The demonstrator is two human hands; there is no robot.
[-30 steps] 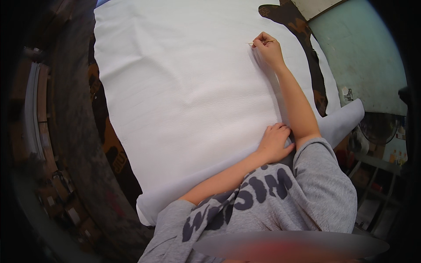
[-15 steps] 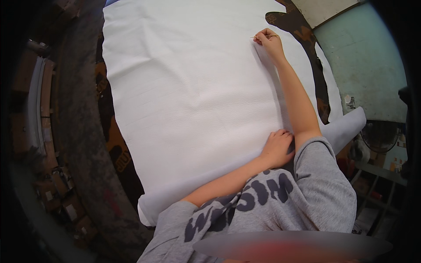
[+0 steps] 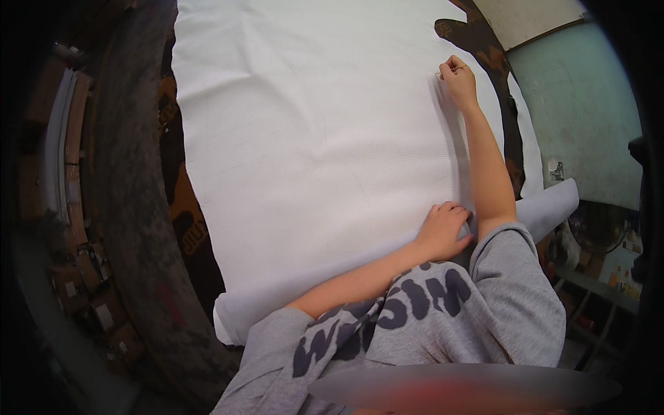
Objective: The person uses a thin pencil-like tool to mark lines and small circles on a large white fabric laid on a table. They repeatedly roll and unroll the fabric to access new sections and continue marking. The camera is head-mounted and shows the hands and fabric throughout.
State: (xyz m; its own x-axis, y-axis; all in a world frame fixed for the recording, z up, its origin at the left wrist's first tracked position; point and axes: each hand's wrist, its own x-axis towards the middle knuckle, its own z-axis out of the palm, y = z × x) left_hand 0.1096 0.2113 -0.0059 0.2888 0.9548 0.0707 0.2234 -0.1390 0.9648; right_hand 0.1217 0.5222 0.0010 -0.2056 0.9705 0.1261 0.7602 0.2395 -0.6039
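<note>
Clearly slip-prone: left hand presses flat on the wide white fabric sheet.
Right hand fingers pinch a thin tool; sheet may shift under them, skewing the line.

White sheet is lying flat across the table, lightly creased, its near end hanging off the edge in a roll. I'm pressing my left hand on its near part; my right hand is pinching something thin at its far right edge.
</note>
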